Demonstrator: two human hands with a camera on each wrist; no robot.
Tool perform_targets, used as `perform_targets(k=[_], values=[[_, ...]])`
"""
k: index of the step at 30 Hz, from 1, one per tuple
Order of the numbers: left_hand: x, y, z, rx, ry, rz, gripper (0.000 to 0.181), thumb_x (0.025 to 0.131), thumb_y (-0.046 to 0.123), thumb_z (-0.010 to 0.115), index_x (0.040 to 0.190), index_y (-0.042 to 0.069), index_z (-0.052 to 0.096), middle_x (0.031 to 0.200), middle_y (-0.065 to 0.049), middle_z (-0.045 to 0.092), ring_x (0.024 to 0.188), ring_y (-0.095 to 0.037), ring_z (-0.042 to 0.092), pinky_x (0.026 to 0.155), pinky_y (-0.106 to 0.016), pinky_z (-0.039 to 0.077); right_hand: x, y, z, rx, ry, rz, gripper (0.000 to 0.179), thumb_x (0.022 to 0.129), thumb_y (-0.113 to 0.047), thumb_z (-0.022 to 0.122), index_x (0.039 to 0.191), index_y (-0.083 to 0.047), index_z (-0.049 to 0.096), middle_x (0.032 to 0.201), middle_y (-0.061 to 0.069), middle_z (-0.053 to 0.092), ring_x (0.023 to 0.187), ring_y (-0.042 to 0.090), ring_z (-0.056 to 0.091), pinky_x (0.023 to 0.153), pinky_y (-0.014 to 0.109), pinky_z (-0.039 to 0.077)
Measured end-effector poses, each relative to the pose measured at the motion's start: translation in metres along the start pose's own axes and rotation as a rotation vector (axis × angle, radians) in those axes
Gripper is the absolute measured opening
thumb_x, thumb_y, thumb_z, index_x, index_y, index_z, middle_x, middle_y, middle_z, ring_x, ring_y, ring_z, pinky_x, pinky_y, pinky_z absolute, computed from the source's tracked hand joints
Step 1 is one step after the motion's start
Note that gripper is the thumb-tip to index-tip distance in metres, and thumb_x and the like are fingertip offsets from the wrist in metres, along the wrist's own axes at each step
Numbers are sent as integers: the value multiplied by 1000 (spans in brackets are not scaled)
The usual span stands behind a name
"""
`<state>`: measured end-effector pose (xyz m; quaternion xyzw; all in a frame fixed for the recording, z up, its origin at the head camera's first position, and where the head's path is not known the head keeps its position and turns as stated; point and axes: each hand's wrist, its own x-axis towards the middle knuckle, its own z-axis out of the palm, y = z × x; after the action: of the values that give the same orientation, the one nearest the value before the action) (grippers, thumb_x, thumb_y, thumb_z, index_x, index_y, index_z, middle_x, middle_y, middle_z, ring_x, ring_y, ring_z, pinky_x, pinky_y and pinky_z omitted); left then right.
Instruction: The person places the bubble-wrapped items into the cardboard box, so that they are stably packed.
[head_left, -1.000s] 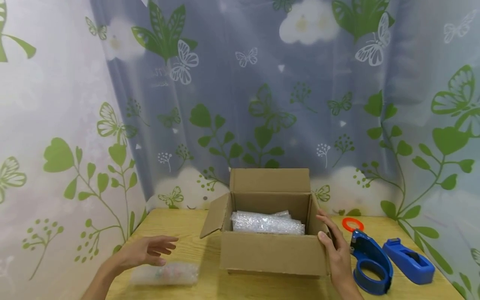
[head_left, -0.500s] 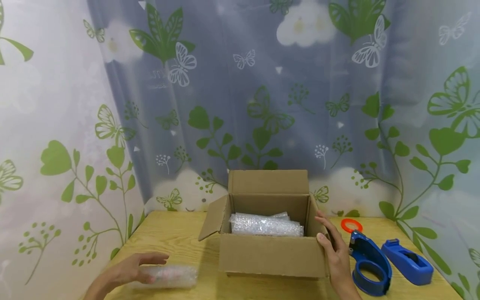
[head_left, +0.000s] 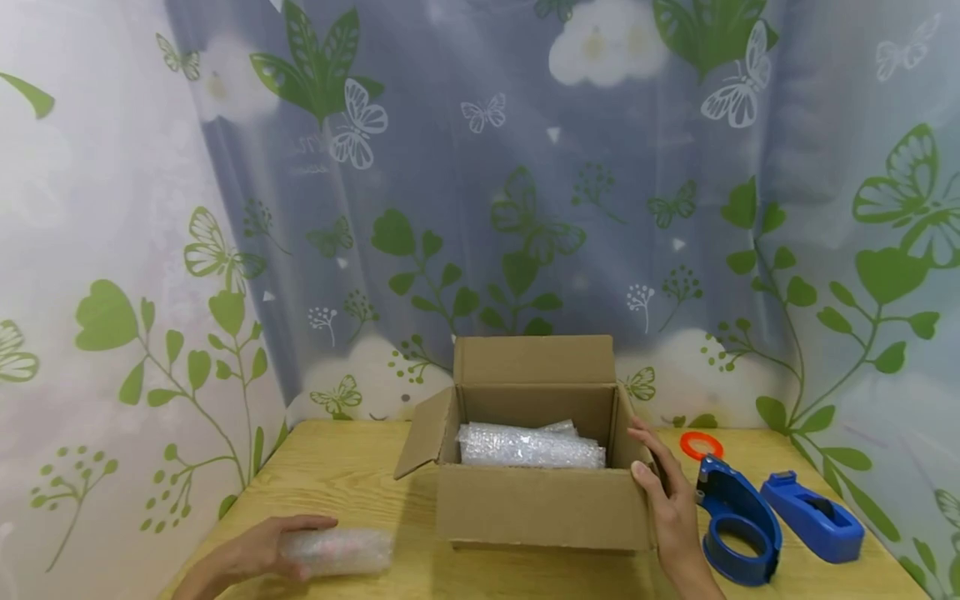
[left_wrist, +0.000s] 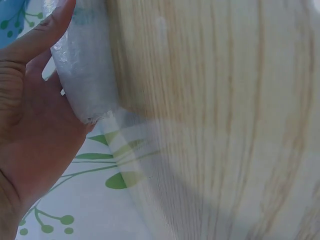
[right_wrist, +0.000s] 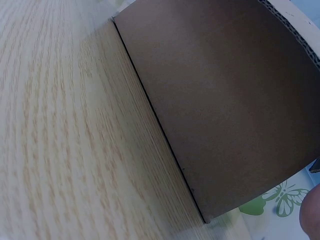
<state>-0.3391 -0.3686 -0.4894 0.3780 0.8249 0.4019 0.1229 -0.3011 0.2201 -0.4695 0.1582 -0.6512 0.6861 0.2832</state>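
My left hand [head_left: 258,548] grips the left end of a bubble-wrapped roll [head_left: 341,552] lying low on the table's left side. Up close in the left wrist view, the thumb lies across the clear wrap [left_wrist: 87,70]. An open cardboard box [head_left: 543,508] stands right of centre, with another bubble-wrapped bundle [head_left: 525,447] inside. My right hand [head_left: 673,508] holds the box's right side at the flap, thumb near the front corner. The right wrist view shows the brown cardboard wall [right_wrist: 220,100] and only a bit of a finger.
To the right of the box are a blue tape dispenser [head_left: 742,558], a second blue tape dispenser [head_left: 813,521] and an orange-red ring [head_left: 701,445]. The box's left flap [head_left: 423,437] sticks outward over the wooden table [head_left: 345,458]. A patterned curtain [head_left: 450,208] hangs behind.
My left hand has come down from above the bubble-wrapped roll and taken hold of its left end. My right hand stays on the box.
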Motion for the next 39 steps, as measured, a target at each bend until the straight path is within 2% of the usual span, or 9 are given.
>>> perform_targets(k=[6,10,13,17,23,28,32,36,39], values=[[1,3,3,54,29,-40,61,88,11,84,143,3,60,142,-9,64,123,3,50,92,-20,43,2,-1,0,4,6,-12,41,106,3,47,147,3,53,161,7,45,150,9,35,113,16,32],[1,4,5,101,69,-69,58,86,13,85,140,8,65,135,-6,68,116,1,54,89,-21,45,2,-1,1,4,5,-19,41,106,3,47,147,4,53,161,7,44,150,9,35,113,16,32],[0,4,5,106,89,-99,56,86,15,86,138,8,67,133,-7,69,113,1,55,88,-21,45,1,0,1,6,5,-17,41,107,2,48,147,4,52,161,7,44,149,9,35,112,15,33],[-1,4,5,71,103,-141,54,84,14,87,135,5,69,131,-16,69,111,1,56,87,-21,45,0,1,1,1,3,-6,41,107,1,48,147,3,52,162,6,44,149,8,35,112,15,33],[-1,9,2,114,136,-208,57,81,20,89,133,5,70,128,-21,70,106,-4,59,83,-22,47,1,0,0,-4,5,3,41,107,1,47,148,2,52,162,5,44,149,8,35,112,15,33],[0,21,-7,98,154,-285,59,87,23,85,139,2,65,135,-27,64,112,-29,64,81,-28,52,1,0,0,-8,10,2,41,107,1,47,147,2,53,161,4,45,149,8,35,112,14,32],[-1,36,-17,73,181,-338,58,91,25,81,143,5,63,141,-29,59,124,-50,58,88,-42,56,0,0,-1,-9,10,-5,41,107,2,47,147,2,53,161,4,45,149,7,35,112,14,32],[-6,50,-28,84,203,-329,58,92,24,80,144,5,62,142,-29,59,130,-55,52,91,-47,56,0,2,-1,-9,-4,-10,41,107,1,48,148,2,52,162,4,44,150,7,34,112,15,32],[-9,60,-37,146,236,-329,58,94,26,78,145,5,60,140,-28,61,120,-45,61,85,-39,56,0,2,-1,-11,-8,-4,41,108,0,47,148,1,52,162,4,43,150,8,34,112,15,32]])
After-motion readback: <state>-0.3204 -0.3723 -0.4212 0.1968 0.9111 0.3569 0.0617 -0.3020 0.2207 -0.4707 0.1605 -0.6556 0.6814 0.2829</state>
